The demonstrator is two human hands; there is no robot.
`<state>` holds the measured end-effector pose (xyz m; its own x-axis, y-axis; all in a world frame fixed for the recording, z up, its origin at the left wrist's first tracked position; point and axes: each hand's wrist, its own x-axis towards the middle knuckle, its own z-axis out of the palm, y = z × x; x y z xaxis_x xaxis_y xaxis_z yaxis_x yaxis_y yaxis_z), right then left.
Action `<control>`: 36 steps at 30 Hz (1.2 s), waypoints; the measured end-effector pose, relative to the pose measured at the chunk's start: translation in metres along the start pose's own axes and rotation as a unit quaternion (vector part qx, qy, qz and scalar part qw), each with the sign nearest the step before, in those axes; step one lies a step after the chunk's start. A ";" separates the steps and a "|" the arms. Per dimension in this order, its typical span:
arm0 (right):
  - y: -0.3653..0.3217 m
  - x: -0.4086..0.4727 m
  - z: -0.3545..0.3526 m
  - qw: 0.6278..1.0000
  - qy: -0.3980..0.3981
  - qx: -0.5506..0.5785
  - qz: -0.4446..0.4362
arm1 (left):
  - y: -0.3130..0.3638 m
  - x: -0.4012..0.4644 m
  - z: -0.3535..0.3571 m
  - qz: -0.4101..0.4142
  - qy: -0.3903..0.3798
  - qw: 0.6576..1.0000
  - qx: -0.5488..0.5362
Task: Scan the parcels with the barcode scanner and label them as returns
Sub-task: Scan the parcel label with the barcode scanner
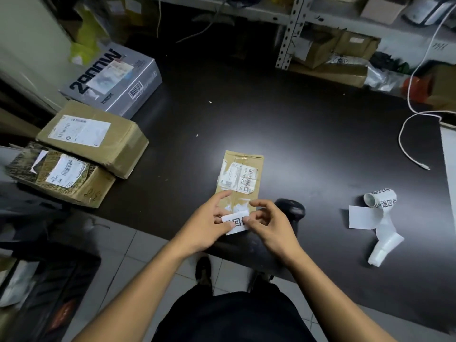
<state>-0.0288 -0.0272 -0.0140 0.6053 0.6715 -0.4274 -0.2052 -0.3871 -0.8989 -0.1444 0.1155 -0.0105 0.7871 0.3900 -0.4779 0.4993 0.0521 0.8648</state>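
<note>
- A small brown parcel [240, 174] lies flat on the dark counter [308, 134], its white shipping label with barcodes facing up; it serves as the landmark here.
- Just over the near end of that parcel, both hands hold one white return label [236, 222] printed with bold black characters.
- The left hand [207, 223] has its grip pinching the label's left edge between thumb and fingers, with the forefinger stretched out toward the parcel.
- The right hand [267, 222] has its grip pinching the label's right edge with curled fingertips.
- A black barcode scanner [292, 208] rests on the counter just right of the parcel's near end, partly hidden behind the right hand.
- Well to the right of the parcel lies a roll of return labels [381, 198], with a loose strip of white backing paper [380, 233] trailing from it toward the counter's near edge.
- Farther right and beyond the parcel, a white cable [407, 134] loops across the counter.
- To the left of the parcel, two brown boxes [91, 141] sit side by side at the counter's left edge, each with a white label on top.
- Beyond those, left and farther back from the parcel, a grey box [116, 80] with large black lettering stands on the counter.
- Behind the parcel, at the counter's far side, metal shelving [291, 28] holds cardboard boxes and bags.
</note>
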 end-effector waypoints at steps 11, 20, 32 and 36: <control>-0.005 0.028 0.026 0.970 0.134 -0.201 -0.021 | 0.006 0.035 -0.006 0.039 0.113 0.978 0.172; -0.005 0.041 0.031 0.926 0.117 -0.359 -0.022 | 0.016 0.041 -0.004 0.063 0.078 0.892 0.442; 0.009 0.032 0.004 0.945 0.127 -0.300 -0.024 | -0.019 0.041 -0.050 0.027 0.120 0.961 0.246; 0.012 0.035 0.007 0.973 0.049 -0.224 -0.006 | -0.019 0.048 -0.049 0.034 0.012 0.989 0.144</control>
<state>-0.0158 -0.0041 -0.0401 0.6802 0.6228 -0.3867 0.1456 -0.6317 -0.7614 -0.1335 0.1787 -0.0422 0.8149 0.4061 -0.4136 0.5311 -0.2373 0.8134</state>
